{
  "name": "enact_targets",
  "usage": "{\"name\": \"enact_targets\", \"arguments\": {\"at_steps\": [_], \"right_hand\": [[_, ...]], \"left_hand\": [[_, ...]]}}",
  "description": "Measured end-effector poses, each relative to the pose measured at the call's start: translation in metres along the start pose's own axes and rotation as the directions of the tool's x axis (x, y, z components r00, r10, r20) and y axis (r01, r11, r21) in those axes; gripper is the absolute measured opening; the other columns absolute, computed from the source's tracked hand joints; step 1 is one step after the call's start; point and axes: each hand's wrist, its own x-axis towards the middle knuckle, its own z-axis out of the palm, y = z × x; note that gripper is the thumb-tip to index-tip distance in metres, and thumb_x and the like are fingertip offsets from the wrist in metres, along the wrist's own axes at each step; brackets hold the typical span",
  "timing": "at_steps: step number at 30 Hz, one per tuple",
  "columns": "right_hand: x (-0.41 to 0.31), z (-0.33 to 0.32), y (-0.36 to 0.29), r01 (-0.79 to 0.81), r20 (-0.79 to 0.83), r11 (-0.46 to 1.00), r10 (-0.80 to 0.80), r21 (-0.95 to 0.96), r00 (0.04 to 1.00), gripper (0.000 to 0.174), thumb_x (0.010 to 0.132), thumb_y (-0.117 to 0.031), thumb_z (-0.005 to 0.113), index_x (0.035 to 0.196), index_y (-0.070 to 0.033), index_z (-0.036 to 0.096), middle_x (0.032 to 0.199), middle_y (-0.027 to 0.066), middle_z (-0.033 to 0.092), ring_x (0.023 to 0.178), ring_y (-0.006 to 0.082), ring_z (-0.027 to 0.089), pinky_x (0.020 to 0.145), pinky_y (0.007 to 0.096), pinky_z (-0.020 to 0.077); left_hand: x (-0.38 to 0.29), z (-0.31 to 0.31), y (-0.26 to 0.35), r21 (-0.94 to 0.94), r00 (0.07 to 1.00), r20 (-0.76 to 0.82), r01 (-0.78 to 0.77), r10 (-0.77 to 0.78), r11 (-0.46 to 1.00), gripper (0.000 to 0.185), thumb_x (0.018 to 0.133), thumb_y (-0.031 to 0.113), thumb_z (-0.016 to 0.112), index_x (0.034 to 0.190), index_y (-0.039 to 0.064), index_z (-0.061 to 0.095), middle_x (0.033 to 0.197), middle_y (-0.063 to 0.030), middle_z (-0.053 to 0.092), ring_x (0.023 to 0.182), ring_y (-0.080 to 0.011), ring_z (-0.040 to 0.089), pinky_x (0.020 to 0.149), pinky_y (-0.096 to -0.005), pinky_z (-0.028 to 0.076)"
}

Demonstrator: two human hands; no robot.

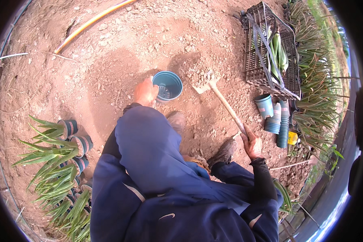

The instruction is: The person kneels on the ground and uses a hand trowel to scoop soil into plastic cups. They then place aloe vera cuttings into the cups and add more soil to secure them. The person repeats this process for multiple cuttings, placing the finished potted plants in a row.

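Observation:
My left hand (pixel 145 92) grips the rim of a blue-green plastic plant pot (pixel 167 86). The pot looks empty, and drainage holes show in its bottom. In my right hand (pixel 252 142) is the wooden handle (pixel 228 106) of a small shovel. Its metal blade (pixel 203 87) rests at the ground to the right of the pot, and crumbly soil (pixel 200 73) is heaped on and around it. Pot and blade are apart, with bare dirt between them.
Potted aloe plants (pixel 59 151) stand at the left. On the right are a black plastic crate (pixel 251 57) holding cut aloe leaves (pixel 279 53), stacked pots (pixel 282 127), a yellow container (pixel 292 138) and rows of aloe (pixel 314 69). A yellow-orange hose (pixel 92 22) lies at the upper left.

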Motion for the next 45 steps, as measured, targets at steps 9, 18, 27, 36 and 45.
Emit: {"name": "enact_targets", "arguments": {"at_steps": [9,18,27,36,45], "right_hand": [[-0.007,-0.055,-0.027,0.044,-0.039,0.957,-0.057,-0.287,0.998,0.048,0.089,-0.017,0.072,0.137,-0.017,0.063,0.083,0.0105,0.059,0.072,0.0307,0.065,0.064,0.0421,0.0536],[-0.014,-0.039,-0.023,-0.047,-0.034,0.978,0.041,-0.202,0.999,0.048,0.088,-0.018,0.074,0.135,-0.018,0.064,0.092,0.0129,0.064,0.074,0.0348,0.067,0.063,0.0434,0.0547],[-0.056,-0.034,0.035,-0.327,0.406,0.943,0.321,-0.058,0.855,0.049,0.093,-0.03,0.07,0.139,-0.013,0.062,0.109,0.0191,0.072,0.097,0.0332,0.071,0.083,0.04,0.0546],[-0.029,0.075,0.023,-0.345,0.41,0.892,0.209,0.293,0.888,0.051,0.099,-0.029,0.062,0.142,-0.002,0.055,0.13,0.0264,0.064,0.122,0.0374,0.063,0.101,0.0393,0.0491],[-0.04,0.038,0.035,-0.235,0.204,0.97,0.218,0.06,0.954,0.047,0.094,-0.026,0.068,0.138,-0.01,0.061,0.109,0.0216,0.071,0.099,0.0382,0.069,0.085,0.0423,0.054]], "left_hand": [[0.034,0.044,0.01,-0.035,0.986,0.058,-0.157,0.159,0.987,0.04,0.089,0.017,0.053,0.125,0.002,0.059,0.063,-0.0104,0.069,0.06,-0.0268,0.071,0.067,-0.04,0.057],[0.031,0.048,-0.043,-0.464,0.994,0.109,0.078,-0.03,0.883,0.043,0.095,0.009,0.053,0.138,0.004,0.052,0.08,-0.0143,0.069,0.056,-0.0216,0.069,0.047,-0.0365,0.054],[0.009,0.068,-0.077,-0.111,0.965,-0.253,-0.096,0.065,0.989,0.046,0.092,0.006,0.055,0.138,0.014,0.056,0.074,-0.018,0.07,0.061,-0.0284,0.073,0.054,-0.0423,0.055],[0.006,0.082,-0.078,-0.46,0.976,-0.186,0.016,-0.114,0.888,0.042,0.097,0.002,0.049,0.138,0.009,0.049,0.082,-0.0127,0.067,0.056,-0.0235,0.071,0.044,-0.034,0.055],[0.006,0.061,-0.062,-0.525,0.994,-0.068,0.036,-0.084,0.85,0.044,0.095,0.004,0.052,0.139,0.012,0.053,0.084,-0.0165,0.072,0.061,-0.026,0.074,0.055,-0.0373,0.059]]}}
